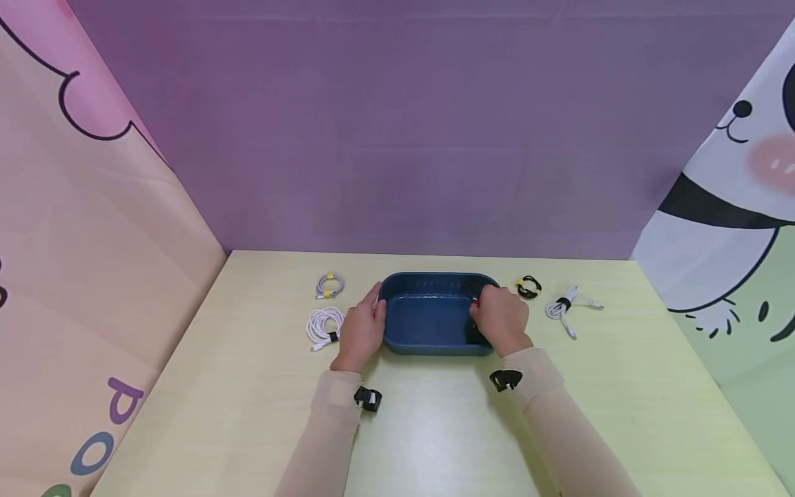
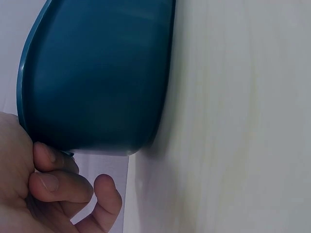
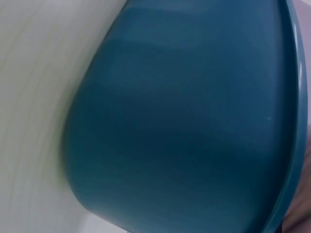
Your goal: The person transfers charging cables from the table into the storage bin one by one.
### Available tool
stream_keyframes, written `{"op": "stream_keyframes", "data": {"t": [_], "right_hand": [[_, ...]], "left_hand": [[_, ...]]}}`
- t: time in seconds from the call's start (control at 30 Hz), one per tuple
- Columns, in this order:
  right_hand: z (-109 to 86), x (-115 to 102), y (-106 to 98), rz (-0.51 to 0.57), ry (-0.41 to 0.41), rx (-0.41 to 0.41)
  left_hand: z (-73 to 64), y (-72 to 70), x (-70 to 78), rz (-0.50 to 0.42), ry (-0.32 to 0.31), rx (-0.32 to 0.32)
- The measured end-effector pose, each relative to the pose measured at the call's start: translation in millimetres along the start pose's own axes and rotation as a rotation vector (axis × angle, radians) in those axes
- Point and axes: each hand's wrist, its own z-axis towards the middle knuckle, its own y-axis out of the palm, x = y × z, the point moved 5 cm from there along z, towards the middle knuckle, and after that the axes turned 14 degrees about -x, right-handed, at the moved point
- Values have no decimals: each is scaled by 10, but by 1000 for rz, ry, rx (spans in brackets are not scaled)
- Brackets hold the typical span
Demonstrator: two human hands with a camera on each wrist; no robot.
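Note:
A dark blue rectangular tray (image 1: pixel 428 350) sits on the table in the head view. My left hand (image 1: pixel 362 331) grips its left end, thumb at the rim; the left wrist view shows curled fingers (image 2: pixel 63 187) outside the wall. At the right end, my right hand (image 1: pixel 502 319) reaches over the rim with curled fingers. By its thumb shows a small dark thing with a red part (image 1: pixel 475 301), mostly hidden by the hand. In the right wrist view the tray's outer wall (image 3: pixel 170 121) covers nearly everything, with only a sliver of the hand behind the rim.
Left of the tray lie a grey coiled cable (image 1: pixel 330 285) with yellow ties and a white coiled cable (image 1: pixel 324 327) with a black tie. On the right are a black coiled cable (image 1: pixel 528 286) with yellow ties and a white cable (image 1: pixel 564 308) with a black tie.

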Motion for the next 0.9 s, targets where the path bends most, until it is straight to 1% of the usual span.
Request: {"op": "stream_keyframes", "data": {"t": [0.13, 0.4, 0.63, 0.9], "right_hand": [[24, -4, 24, -18, 2, -1], [57, -29, 35, -48, -11, 24], [82, -40, 86, -90, -3, 12], [83, -57, 93, -93, -23, 1]], "left_hand": [[3, 0, -3, 2, 1, 0], [6, -2, 3, -6, 1, 7], [13, 7, 12, -3, -5, -8], [8, 10, 4, -7, -3, -5]]}}
